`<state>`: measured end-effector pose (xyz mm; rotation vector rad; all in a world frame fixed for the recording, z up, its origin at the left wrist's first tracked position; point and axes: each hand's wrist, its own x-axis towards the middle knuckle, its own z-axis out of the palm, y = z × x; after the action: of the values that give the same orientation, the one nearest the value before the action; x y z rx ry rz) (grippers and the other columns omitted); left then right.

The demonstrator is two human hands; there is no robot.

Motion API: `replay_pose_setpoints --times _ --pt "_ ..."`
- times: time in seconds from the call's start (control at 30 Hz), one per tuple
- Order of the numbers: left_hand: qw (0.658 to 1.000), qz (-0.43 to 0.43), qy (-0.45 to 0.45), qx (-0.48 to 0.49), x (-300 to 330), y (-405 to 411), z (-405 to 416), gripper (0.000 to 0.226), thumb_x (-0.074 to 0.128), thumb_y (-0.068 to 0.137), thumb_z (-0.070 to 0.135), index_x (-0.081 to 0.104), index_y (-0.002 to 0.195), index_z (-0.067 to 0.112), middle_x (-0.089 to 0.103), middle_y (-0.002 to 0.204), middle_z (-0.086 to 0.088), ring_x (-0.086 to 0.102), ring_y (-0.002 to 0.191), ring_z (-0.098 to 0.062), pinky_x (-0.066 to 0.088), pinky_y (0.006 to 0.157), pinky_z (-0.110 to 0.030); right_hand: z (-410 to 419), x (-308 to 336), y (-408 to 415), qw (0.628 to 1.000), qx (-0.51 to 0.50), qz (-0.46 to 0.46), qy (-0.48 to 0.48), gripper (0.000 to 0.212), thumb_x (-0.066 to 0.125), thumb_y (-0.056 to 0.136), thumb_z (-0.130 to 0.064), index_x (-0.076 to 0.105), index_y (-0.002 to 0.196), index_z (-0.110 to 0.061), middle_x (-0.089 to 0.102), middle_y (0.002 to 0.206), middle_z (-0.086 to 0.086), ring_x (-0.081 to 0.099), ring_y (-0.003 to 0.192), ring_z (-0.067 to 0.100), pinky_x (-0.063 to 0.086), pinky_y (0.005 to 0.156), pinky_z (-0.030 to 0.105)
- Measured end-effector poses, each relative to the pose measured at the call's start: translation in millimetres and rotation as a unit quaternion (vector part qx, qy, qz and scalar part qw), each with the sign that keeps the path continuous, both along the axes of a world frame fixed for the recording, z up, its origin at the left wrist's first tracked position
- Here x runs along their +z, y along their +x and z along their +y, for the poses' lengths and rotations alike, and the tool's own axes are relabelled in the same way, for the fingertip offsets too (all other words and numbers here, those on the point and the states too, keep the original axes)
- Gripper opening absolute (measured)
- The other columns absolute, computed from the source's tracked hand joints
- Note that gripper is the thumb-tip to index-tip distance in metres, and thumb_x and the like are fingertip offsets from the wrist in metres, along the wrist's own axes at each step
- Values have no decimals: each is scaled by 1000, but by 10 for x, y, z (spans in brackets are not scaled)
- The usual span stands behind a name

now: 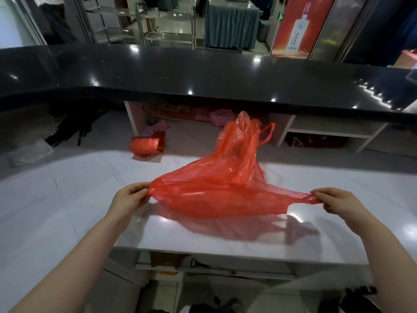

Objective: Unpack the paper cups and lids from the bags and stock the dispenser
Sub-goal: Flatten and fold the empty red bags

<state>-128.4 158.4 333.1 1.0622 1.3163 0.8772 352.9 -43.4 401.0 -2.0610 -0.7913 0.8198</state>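
Now both hands [128,197] [334,199] stretch thin translucent red bag [216,190] taut btwn them.

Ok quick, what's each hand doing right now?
Left hand: pinching one end of the red bag.
Right hand: pinching the bag's other end.

White counter [67,199] with red bag [216,190] and red roll [146,144]

both bare forearms reach forward, spread well apart. the left hand [129,197] has its fingers curled with the thumb on top, pinching. the right hand [334,199] pinches too, thumb and fingers pressed together, though its fingertips seem slightly blurred. wrists roughly level.
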Motion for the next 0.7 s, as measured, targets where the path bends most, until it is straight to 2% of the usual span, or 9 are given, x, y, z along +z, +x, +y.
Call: replay_pose_setpoints --times 0.1,0.17,0.27,0.4,0.47,0.57,0.6,0.7 --pt "999 45 16 -16 6 -53 57 24 57 96 1 73 99 19 73 105 -6 66 98 -23 51 83 -30 -100 -41 70 1000 14 3 -5 18 61 95 -11 69 109 -19 75 84 1 44 68 23 43 67 33" --pt "999 36 16 -16 18 -85 90 24 57 97 2 73 101 19 73 107 -8 66 100 -23 50 85 -31 -133 -63 106 999 4 46 11 19 60 95 -7 68 112 -14 75 86 6 43 64 21 46 64 31" --pt "1000 3 5 3 16 -115 91 25 56 97 0 73 102 18 71 110 -9 65 103 -23 49 91 -32 -141 -109 184 988 -44 136 59 20 58 96 -1 67 114 -3 74 98 13 55 66 18 58 63 21" --pt "999 -28 -7 18 25 -100 27 26 51 97 -5 69 109 9 68 113 -12 64 100 -20 48 92 -30 -117 -93 250 959 -92 235 130 19 52 94 8 65 105 -1 72 97 14 70 67 13 59 67 19" --pt "999 -33 -11 26 51 -86 -2 26 50 97 -7 66 116 4 67 111 -13 63 95 -18 49 92 -29 -115 -94 289 950 -103 252 155 19 50 93 13 63 101 1 68 98 18 73 71 16 59 69 20" --pt "999 -36 -21 34 89 -70 -29 28 51 98 -6 64 120 2 67 107 -10 62 92 -19 49 97 -33 -128 -137 357 950 -121 241 155 18 51 94 11 65 101 1 68 96 19 73 71 17 58 68 19" --pt "998 -38 -27 38 98 -69 -28 28 51 98 -6 65 120 3 68 106 -10 62 90 -19 52 95 -31 -131 -154 373 949 -131 240 155 18 52 95 9 66 102 0 70 93 17 73 71 17 58 68 19" --pt "996 -48 -53 52 90 -48 -27 27 50 98 -5 66 117 6 68 102 -9 59 79 -17 57 72 -20 -111 -237 392 938 -187 247 158 11 56 95 2 67 99 1 71 80 14 71 62 15 58 62 19"
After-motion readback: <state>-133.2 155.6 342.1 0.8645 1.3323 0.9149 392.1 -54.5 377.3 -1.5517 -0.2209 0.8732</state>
